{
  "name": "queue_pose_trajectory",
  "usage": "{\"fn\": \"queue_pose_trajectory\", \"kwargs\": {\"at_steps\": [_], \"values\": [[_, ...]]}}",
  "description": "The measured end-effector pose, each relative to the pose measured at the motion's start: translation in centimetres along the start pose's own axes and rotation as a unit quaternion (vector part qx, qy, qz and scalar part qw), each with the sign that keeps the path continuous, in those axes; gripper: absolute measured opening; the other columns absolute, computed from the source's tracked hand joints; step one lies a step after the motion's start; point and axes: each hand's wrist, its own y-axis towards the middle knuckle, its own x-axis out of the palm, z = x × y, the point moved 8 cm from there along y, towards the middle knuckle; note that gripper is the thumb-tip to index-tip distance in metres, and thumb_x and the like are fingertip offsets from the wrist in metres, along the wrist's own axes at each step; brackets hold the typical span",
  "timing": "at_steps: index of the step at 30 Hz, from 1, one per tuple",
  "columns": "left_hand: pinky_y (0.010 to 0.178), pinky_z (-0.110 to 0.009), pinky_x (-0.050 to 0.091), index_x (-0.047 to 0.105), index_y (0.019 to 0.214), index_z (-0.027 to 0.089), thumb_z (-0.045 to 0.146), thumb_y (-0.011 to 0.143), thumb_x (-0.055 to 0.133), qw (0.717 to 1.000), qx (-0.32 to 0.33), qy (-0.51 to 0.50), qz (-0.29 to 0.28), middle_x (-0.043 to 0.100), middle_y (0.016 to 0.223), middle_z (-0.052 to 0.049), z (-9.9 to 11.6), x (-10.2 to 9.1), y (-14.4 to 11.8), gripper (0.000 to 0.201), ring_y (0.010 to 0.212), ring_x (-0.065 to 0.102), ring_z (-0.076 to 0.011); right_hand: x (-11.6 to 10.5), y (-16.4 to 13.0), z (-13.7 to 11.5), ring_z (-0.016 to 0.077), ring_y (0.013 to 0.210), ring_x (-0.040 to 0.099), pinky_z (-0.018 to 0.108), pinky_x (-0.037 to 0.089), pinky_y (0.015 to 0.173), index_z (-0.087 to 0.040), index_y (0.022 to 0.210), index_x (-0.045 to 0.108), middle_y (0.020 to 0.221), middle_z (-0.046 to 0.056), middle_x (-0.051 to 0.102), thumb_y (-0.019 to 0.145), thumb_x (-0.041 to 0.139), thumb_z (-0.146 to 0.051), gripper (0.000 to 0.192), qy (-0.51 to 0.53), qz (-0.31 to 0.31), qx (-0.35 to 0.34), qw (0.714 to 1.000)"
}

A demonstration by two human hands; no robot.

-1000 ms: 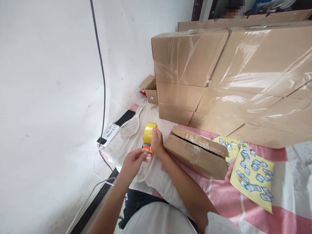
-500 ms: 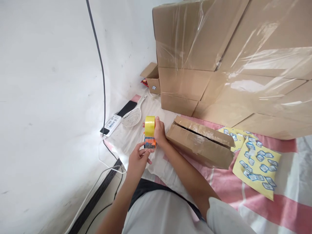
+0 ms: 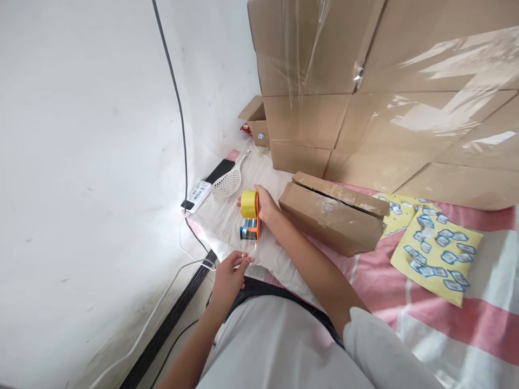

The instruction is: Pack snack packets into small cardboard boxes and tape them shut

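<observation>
Nearest to you, your left hand (image 3: pixel 230 270) is hovering low over the edge of the white cloth (image 3: pixel 221 227), its grip pinching thumb to fingertips; a thin strip of clear tape seems to be stretching from it toward the dispenser, though it is too faint to be sure. Just beyond, your right hand (image 3: pixel 267 204) is closing its grip on the tape dispenser (image 3: pixel 250 215), which is resting on the cloth with its yellow roll up and its orange frame below. Just to the right of it, a long cardboard box (image 3: pixel 330 216) is lying on the pink striped sheet (image 3: pixel 377 281), and two yellow sticker sheets (image 3: pixel 436 254) are lying further right. Past the dispenser, a white slotted scoop (image 3: pixel 227 183) is sitting beside a power strip (image 3: pixel 197 194). Farthest back, plastic-wrapped cartons (image 3: pixel 365 86) are standing stacked against the wall.
</observation>
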Motion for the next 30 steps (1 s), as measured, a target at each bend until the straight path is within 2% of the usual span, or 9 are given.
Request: {"fn": "queue_pose_trajectory", "kwargs": {"at_steps": [3, 6, 10, 15, 19, 24, 27, 30], "values": [[0.039, -0.022, 0.042, 0.063, 0.095, 0.019, 0.060, 0.083, 0.065, 1.000, 0.002, -0.010, 0.002, 0.078, 0.103, -0.006, -1.1, -0.6, -1.2, 0.043, 0.038, 0.047, -0.0061, 1.3, -1.2, 2.1, 0.0196, 0.052, 0.063, 0.031, 0.055, 0.055, -0.014, 0.092, 0.064, 0.061, 0.005, 0.065, 0.101, 0.039, -0.034, 0.033, 0.015, -0.024, 0.105, 0.994], [0.038, -0.022, 0.041, 0.064, 0.095, 0.018, 0.061, 0.081, 0.066, 0.999, -0.005, -0.029, 0.015, 0.078, 0.104, -0.007, -1.9, -1.0, -2.3, 0.045, 0.038, 0.046, -0.0055, 2.4, -2.1, 3.1, 0.0199, 0.051, 0.062, 0.031, 0.055, 0.052, -0.014, 0.092, 0.063, 0.061, 0.006, 0.065, 0.100, 0.041, -0.040, 0.035, 0.025, -0.047, 0.166, 0.985], [0.036, -0.022, 0.039, 0.064, 0.096, 0.017, 0.060, 0.080, 0.067, 0.998, -0.023, -0.046, 0.027, 0.078, 0.104, -0.009, -2.8, -1.1, -3.4, 0.046, 0.037, 0.044, -0.0050, 2.8, -2.3, 3.7, 0.0201, 0.051, 0.061, 0.031, 0.055, 0.050, -0.013, 0.094, 0.063, 0.061, 0.007, 0.065, 0.100, 0.041, -0.045, 0.039, 0.032, -0.055, 0.210, 0.976], [0.035, -0.022, 0.039, 0.064, 0.097, 0.017, 0.060, 0.081, 0.067, 0.998, -0.036, -0.042, 0.015, 0.078, 0.103, -0.009, -3.6, -0.8, -4.2, 0.046, 0.036, 0.044, -0.0053, 1.9, -1.4, 3.9, 0.0226, 0.055, 0.062, 0.033, 0.055, 0.049, -0.014, 0.094, 0.064, 0.060, 0.008, 0.064, 0.099, 0.042, -0.049, 0.042, 0.046, -0.038, 0.221, 0.974], [0.036, -0.021, 0.039, 0.065, 0.095, 0.018, 0.059, 0.082, 0.067, 0.999, -0.029, -0.038, 0.008, 0.079, 0.100, -0.007, -4.4, -0.4, -4.8, 0.043, 0.037, 0.046, -0.0056, 0.7, -0.1, 2.8, 0.0221, 0.056, 0.062, 0.032, 0.055, 0.049, -0.015, 0.091, 0.064, 0.058, 0.006, 0.063, 0.097, 0.047, -0.045, 0.035, 0.038, -0.003, 0.158, 0.987], [0.034, -0.020, 0.035, 0.064, 0.091, 0.017, 0.056, 0.077, 0.071, 0.994, -0.045, -0.089, -0.038, 0.078, 0.090, -0.006, -7.2, 1.4, -4.8, 0.042, 0.036, 0.041, -0.0049, -1.5, 1.6, 0.1, 0.0185, 0.053, 0.059, 0.031, 0.054, 0.052, -0.019, 0.089, 0.058, 0.059, 0.003, 0.063, 0.100, 0.039, -0.045, 0.034, 0.007, 0.054, 0.044, 0.998], [0.033, -0.020, 0.034, 0.064, 0.088, 0.016, 0.057, 0.073, 0.073, 0.992, -0.055, -0.099, -0.055, 0.078, 0.084, -0.006, -8.6, 2.4, -4.1, 0.044, 0.034, 0.040, -0.0047, -1.5, 1.9, 0.2, 0.0174, 0.054, 0.060, 0.032, 0.056, 0.056, -0.020, 0.086, 0.057, 0.062, 0.002, 0.063, 0.100, 0.040, -0.048, 0.035, -0.035, 0.037, -0.001, 0.999], [0.032, -0.021, 0.033, 0.063, 0.084, 0.016, 0.058, 0.068, 0.075, 0.989, -0.073, -0.107, -0.065, 0.078, 0.082, -0.008, -9.5, 2.7, -3.5, 0.046, 0.032, 0.039, -0.0046, -1.3, 1.4, 1.3, 0.0155, 0.056, 0.059, 0.030, 0.055, 0.059, -0.020, 0.083, 0.057, 0.063, -0.001, 0.060, 0.095, 0.056, -0.049, 0.031, -0.101, 0.009, -0.055, 0.993]]}}
